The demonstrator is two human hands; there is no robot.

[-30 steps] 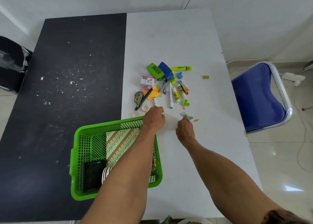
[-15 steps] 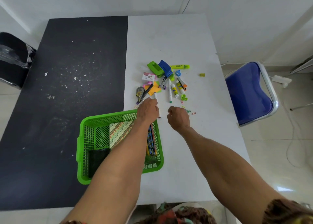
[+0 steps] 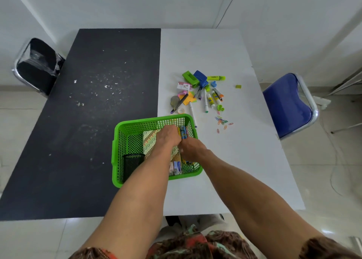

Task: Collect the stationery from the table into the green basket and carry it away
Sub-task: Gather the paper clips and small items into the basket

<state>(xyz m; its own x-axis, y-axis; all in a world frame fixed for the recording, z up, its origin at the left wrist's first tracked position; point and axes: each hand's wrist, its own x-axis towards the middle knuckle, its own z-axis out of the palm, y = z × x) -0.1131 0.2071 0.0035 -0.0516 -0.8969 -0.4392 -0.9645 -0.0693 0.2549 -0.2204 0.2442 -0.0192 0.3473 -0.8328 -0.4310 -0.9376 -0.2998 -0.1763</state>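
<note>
To my right a blue chair (image 3: 288, 104) with a chrome frame is standing on the pale tiled floor (image 3: 323, 190), which is throwing back patches of light. A thin white cable (image 3: 331, 176) is trailing over the tiles beside it. Far to my left a black chair (image 3: 37, 67) is sitting with shiny clear plastic over it. A white wall (image 3: 137, 4) is running behind, and my patterned brown, red and green clothing (image 3: 195, 243) is showing below.
</note>
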